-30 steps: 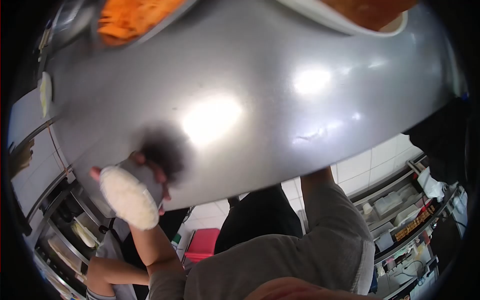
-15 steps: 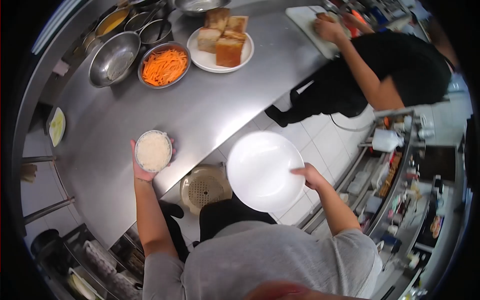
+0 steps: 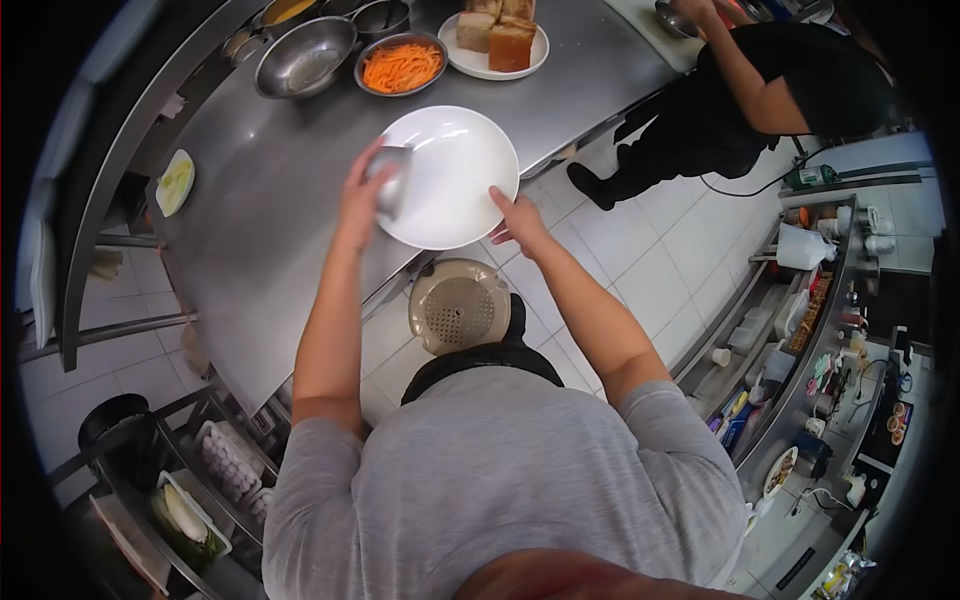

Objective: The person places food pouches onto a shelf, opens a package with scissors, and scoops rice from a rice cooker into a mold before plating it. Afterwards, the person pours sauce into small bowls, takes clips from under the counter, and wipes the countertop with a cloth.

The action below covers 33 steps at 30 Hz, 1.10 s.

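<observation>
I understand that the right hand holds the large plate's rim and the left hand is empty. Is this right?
The left hand is not empty: the head view shows it holding a small bowl. The right hand holds the rim of the large plate.

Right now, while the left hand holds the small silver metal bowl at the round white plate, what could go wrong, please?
The small silver metal bowl in the left hand looks tipped toward the round white plate; anything inside, hidden here, might spill past it.
The plate seems to reach past the edge of the grey steel table; if the right hand slipped, it could fall.
The metal bowl of thin orange strips sits close beyond the plate, which might bump it.
</observation>
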{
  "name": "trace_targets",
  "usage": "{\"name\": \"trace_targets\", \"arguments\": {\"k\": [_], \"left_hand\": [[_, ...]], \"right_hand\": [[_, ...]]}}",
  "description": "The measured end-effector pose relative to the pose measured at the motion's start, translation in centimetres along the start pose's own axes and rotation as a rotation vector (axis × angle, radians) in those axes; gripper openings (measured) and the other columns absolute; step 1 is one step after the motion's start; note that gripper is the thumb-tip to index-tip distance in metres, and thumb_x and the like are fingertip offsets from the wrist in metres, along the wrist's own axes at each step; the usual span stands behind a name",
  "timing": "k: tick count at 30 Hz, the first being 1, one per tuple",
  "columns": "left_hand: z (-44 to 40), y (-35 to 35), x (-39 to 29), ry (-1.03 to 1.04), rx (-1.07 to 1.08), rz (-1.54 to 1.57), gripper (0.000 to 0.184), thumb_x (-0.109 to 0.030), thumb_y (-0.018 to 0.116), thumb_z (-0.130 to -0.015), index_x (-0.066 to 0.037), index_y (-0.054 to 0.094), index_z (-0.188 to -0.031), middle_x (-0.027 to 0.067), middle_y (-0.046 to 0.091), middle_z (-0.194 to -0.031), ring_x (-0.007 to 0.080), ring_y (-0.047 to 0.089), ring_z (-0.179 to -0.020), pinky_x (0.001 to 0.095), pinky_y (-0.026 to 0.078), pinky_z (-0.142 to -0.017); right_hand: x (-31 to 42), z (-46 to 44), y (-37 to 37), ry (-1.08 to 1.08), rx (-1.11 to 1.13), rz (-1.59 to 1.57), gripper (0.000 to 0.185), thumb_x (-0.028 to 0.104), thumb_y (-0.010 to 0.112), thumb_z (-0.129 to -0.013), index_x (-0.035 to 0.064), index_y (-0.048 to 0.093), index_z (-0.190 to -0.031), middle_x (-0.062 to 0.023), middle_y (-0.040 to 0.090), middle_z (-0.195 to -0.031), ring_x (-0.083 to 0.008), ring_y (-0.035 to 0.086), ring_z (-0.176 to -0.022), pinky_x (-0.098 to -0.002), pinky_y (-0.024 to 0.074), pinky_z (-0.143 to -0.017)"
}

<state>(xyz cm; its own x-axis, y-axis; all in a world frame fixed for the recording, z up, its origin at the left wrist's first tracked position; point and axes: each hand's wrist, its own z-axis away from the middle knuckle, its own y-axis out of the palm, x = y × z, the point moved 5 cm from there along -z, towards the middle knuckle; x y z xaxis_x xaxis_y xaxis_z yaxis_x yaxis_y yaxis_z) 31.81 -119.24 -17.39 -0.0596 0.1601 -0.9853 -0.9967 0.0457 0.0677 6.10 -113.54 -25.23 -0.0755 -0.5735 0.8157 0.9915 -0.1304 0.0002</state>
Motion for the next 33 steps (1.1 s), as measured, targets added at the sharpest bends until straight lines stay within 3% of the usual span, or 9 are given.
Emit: {"name": "trace_targets", "arguments": {"k": [2,3,5,6,12,16,25,30,33], "left_hand": [[-0.7,3.0,0.9,0.374,0.057,-0.769,0.055,-0.037,0.071,-0.079,-0.023,0.057,-0.131,0.0138,0.048,-0.138,0.0328,0.044,-0.127,0.0457,0.036,-0.104],[0.4,5.2,0.3,0.372,0.15,-1.152,0.065,-0.04,0.074,-0.074,-0.029,0.053,-0.134,0.0151,0.042,-0.142,0.0361,0.036,-0.132,0.0555,0.032,-0.104],[1.1,7.6,2.5,0.439,0.12,-1.365,0.07,-0.041,0.075,-0.072,-0.029,0.049,-0.136,0.0147,0.038,-0.145,0.0379,0.03,-0.135,0.0626,0.028,-0.103],[1.1,7.7,2.8,0.471,0.104,-1.361,0.071,-0.041,0.075,-0.072,-0.026,0.049,-0.137,0.0148,0.038,-0.145,0.0372,0.03,-0.135,0.0617,0.028,-0.104],[3.0,6.5,-0.2,0.463,0.066,-1.249,0.059,-0.034,0.074,-0.074,-0.001,0.057,-0.119,0.014,0.051,-0.129,0.0295,0.042,-0.127,0.0537,0.026,-0.108],[3.7,6.2,2.2,0.584,0.187,-1.318,0.041,-0.018,0.069,-0.077,-0.001,0.061,-0.113,0.011,0.058,-0.112,0.0266,0.052,-0.112,0.0459,0.034,-0.104],[2.3,6.9,1.1,0.457,0.258,-1.431,0.024,-0.02,0.073,-0.074,-0.007,0.065,-0.093,0.0077,0.062,-0.097,0.0265,0.057,-0.102,0.0449,0.035,-0.096],[3.5,3.7,-6.9,0.411,0.006,-1.058,0.025,-0.022,0.076,-0.073,-0.01,0.067,-0.093,0.0106,0.063,-0.102,0.0286,0.056,-0.104,0.0443,0.038,-0.092],[5.7,-1.5,-9.5,0.606,-0.286,-0.775,0.021,-0.024,0.075,-0.077,-0.011,0.067,-0.091,0.0159,0.054,-0.124,0.0293,0.051,-0.114,0.043,0.037,-0.097]], "right_hand": [[1.0,0.6,-0.6,-0.12,-0.206,0.131,0.046,0.031,0.062,-0.089,-0.005,0.054,-0.115,-0.0142,0.064,-0.082,-0.0248,0.063,-0.065,-0.0348,0.0509,-0.054],[1.4,0.7,-1.2,-0.246,-0.278,0.23,0.046,0.031,0.062,-0.089,-0.0041,0.054,-0.117,-0.0142,0.064,-0.084,-0.025,0.063,-0.068,-0.0351,0.0511,-0.058],[1.8,1.7,-2.3,-0.486,-0.417,0.431,0.047,0.031,0.062,-0.089,-0.0025,0.052,-0.12,-0.0142,0.064,-0.089,-0.0253,0.063,-0.073,-0.0356,0.0514,-0.066],[1.6,2.1,-2.5,-0.446,-0.402,0.39,0.042,0.028,0.062,-0.09,-0.0002,0.054,-0.12,-0.0143,0.062,-0.098,-0.0222,0.061,-0.089,-0.0345,0.0501,-0.074],[8.7,6.6,4.3,-1.147,-0.082,0.789,0.029,0.006,0.062,-0.079,0.0036,0.062,-0.108,-0.0155,0.062,-0.099,-0.0341,0.056,-0.098,-0.0423,0.0453,-0.087],[10.3,4.3,5.5,-1.045,-0.065,0.74,0.027,0.005,0.063,-0.077,0.0033,0.065,-0.104,-0.0161,0.063,-0.1,-0.0342,0.058,-0.098,-0.0395,0.0462,-0.088],[9.9,2.2,1.6,-0.763,-0.189,0.572,0.025,0.008,0.065,-0.078,0.0045,0.067,-0.102,-0.0124,0.067,-0.097,-0.0243,0.064,-0.087,-0.0351,0.0506,-0.081],[9.8,0.3,3.0,-0.642,-0.057,0.574,0.033,0.015,0.065,-0.079,0.0061,0.065,-0.111,-0.0152,0.066,-0.104,-0.0245,0.062,-0.097,-0.0356,0.0495,-0.085],[9.8,0.7,8.6,-1.017,0.184,1.002,0.048,0.023,0.069,-0.076,0.0104,0.06,-0.122,-0.0169,0.059,-0.12,-0.0286,0.056,-0.11,-0.0415,0.0466,-0.091]]}}
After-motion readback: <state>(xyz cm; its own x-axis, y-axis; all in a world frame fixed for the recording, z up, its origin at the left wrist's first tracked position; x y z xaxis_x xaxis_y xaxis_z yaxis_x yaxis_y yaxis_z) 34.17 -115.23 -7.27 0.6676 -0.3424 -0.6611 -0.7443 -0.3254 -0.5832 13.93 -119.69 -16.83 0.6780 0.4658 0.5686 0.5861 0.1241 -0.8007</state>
